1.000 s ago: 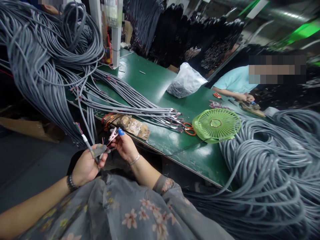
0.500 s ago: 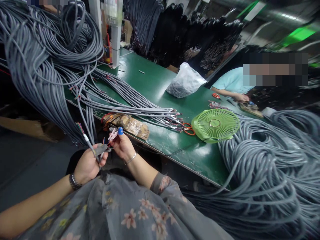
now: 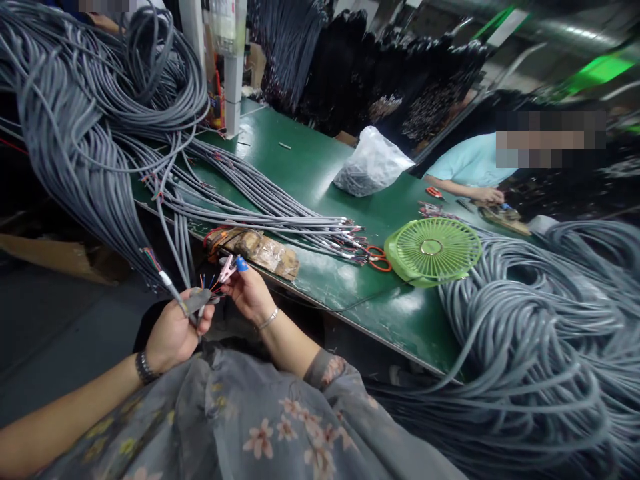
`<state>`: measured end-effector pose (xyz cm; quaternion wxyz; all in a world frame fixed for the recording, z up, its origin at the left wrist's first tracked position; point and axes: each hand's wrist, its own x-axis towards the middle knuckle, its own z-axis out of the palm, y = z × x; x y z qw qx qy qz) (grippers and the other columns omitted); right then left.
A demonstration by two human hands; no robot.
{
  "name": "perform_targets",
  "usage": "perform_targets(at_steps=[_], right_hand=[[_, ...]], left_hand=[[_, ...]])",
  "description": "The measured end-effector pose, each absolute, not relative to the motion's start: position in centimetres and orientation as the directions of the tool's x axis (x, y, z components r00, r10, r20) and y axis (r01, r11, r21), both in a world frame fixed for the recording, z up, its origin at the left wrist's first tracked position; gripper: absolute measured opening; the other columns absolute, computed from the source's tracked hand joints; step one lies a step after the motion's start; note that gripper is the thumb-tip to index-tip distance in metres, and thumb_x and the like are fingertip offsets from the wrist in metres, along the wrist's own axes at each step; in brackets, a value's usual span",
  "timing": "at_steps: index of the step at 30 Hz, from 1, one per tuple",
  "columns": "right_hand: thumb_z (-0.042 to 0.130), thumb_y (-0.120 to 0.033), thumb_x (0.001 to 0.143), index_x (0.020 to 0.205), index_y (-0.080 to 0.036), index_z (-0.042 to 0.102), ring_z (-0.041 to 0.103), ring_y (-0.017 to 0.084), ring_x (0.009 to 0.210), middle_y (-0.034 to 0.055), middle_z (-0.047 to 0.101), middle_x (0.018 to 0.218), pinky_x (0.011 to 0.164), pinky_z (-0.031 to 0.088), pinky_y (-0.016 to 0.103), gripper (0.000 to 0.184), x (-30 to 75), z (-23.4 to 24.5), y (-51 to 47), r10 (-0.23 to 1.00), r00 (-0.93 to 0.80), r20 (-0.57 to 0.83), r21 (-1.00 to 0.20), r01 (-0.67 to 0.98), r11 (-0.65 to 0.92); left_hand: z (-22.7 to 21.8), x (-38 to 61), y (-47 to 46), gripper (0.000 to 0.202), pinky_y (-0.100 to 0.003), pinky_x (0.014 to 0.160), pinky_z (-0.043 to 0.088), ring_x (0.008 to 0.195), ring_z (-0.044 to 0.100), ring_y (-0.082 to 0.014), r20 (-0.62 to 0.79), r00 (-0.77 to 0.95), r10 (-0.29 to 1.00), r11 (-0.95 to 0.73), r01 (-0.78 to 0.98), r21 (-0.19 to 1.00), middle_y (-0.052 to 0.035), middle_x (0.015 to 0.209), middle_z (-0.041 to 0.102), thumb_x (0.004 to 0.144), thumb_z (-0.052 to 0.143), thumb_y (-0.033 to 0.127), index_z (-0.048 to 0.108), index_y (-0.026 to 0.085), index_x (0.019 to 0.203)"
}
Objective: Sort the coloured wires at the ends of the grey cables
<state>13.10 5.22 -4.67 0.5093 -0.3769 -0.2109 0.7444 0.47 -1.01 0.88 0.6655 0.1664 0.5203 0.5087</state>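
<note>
My left hand (image 3: 175,330) is closed round a grey cable (image 3: 173,288) near its stripped end; a white band sits below the thin coloured wires at one tip. Grey wrapping covers my left thumb. More thin wires (image 3: 213,283), orange, blue and dark, fan out above that thumb. Close by on the right, my right hand (image 3: 253,297) pinches a small pale pink clip (image 3: 227,268) that looks like a clothes peg, right beside these wires. A blue cover is on a digit of this hand. Whether the clip grips a wire is too small to tell.
Grey cables (image 3: 280,217) lie across the green table (image 3: 310,150), beside a taped wooden block (image 3: 273,253), orange scissors (image 3: 379,259) and a green fan (image 3: 433,248). Large coils (image 3: 525,333) hang at the right. A plastic bag (image 3: 373,163) stands behind; a co-worker (image 3: 465,167) sits beyond.
My right hand has shifted slightly, and the pink clip is a little higher and tilted differently. The wires above my left thumb are more spread. The view has shifted a little.
</note>
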Motion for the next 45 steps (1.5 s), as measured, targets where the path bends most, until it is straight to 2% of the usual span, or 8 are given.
perform_targets(at_steps=[5,10,16,25,33,36,41,45], right_hand=[[0.071,-0.055,0.094,0.071,-0.020,0.069,0.056,0.014,0.062,-0.0001,0.062,0.063,0.066,0.051,0.026,0.042,13.0,-5.7,5.0,0.971,-0.017,-0.239,-0.858,-0.464,-0.220],[0.076,-0.065,0.086,0.081,-0.020,0.073,0.058,0.014,0.063,0.0010,0.069,0.071,0.060,0.051,0.025,0.046,12.7,-5.6,5.7,0.942,-0.182,-0.284,-0.744,-0.578,-0.336],[0.081,-0.054,0.088,0.082,-0.019,0.072,0.060,0.014,0.067,0.0013,0.069,0.074,0.064,0.053,0.025,0.037,12.2,-5.5,5.8,0.928,-0.187,-0.321,-0.628,-0.692,-0.356],[0.071,-0.064,0.092,0.083,-0.020,0.070,0.061,0.014,0.067,0.0015,0.068,0.074,0.059,0.051,0.023,0.045,12.9,-5.3,5.3,0.898,-0.253,-0.360,-0.625,-0.650,-0.433],[0.078,-0.057,0.088,0.086,-0.020,0.068,0.061,0.012,0.066,0.0010,0.069,0.079,0.058,0.050,0.021,0.038,13.6,-5.2,5.8,0.909,-0.282,-0.307,-0.701,-0.579,-0.417],[0.083,-0.061,0.079,0.079,-0.021,0.064,0.056,0.011,0.061,-0.0017,0.063,0.069,0.055,0.047,0.022,0.044,13.4,-5.7,5.5,0.937,-0.218,-0.274,-0.763,-0.543,-0.350],[0.085,-0.070,0.066,0.065,-0.023,0.054,0.044,0.009,0.051,-0.0065,0.053,0.054,0.052,0.040,0.024,0.057,13.0,-6.4,5.4,0.988,0.054,-0.145,-0.906,-0.409,-0.110],[0.079,-0.083,0.065,0.065,-0.023,0.060,0.046,0.010,0.050,-0.0049,0.056,0.054,0.052,0.042,0.024,0.063,12.6,-6.3,5.5,0.986,0.049,-0.161,-0.889,-0.442,-0.124]], left_hand=[[1.0,0.9,-0.9,0.029,-0.015,0.037,0.028,0.037,0.044,-0.0062,-0.521,-0.064,0.851,0.424,-0.502,0.754,0.0027,0.042,0.058,0.043,0.088,0.027,0.064,0.018,0.056],[0.7,1.0,-0.8,0.028,-0.015,0.036,0.029,0.036,0.046,-0.0068,-0.524,-0.081,0.848,0.414,-0.518,0.749,0.0017,0.043,0.060,0.039,0.086,0.025,0.065,0.018,0.056],[-0.1,1.0,-0.7,0.024,-0.016,0.036,0.029,0.036,0.048,-0.0082,-0.515,-0.100,0.851,0.398,-0.517,0.758,0.0004,0.045,0.062,0.045,0.084,0.026,0.066,0.017,0.058],[0.2,0.7,-1.3,0.023,-0.017,0.036,0.030,0.036,0.047,-0.0087,-0.521,-0.100,0.847,0.407,-0.508,0.759,-0.0003,0.042,0.061,0.043,0.084,0.025,0.067,0.018,0.056],[0.9,0.8,-0.6,0.022,-0.016,0.036,0.031,0.038,0.043,-0.0070,-0.523,-0.138,0.841,0.357,-0.585,0.728,0.0004,0.043,0.060,0.046,0.082,0.022,0.062,0.019,0.054],[0.7,1.1,-0.4,0.019,-0.016,0.036,0.031,0.038,0.043,-0.0068,-0.519,-0.149,0.842,0.348,-0.585,0.733,-0.0001,0.044,0.059,0.049,0.082,0.021,0.064,0.018,0.056],[0.4,1.3,-0.3,0.016,-0.016,0.037,0.031,0.039,0.044,-0.0076,-0.514,-0.160,0.842,0.337,-0.589,0.735,-0.0004,0.045,0.060,0.052,0.081,0.022,0.066,0.018,0.058],[0.0,1.1,-0.4,0.018,-0.017,0.037,0.031,0.038,0.044,-0.0078,-0.506,-0.152,0.849,0.338,-0.580,0.741,-0.0005,0.046,0.061,0.055,0.082,0.022,0.066,0.018,0.060]])
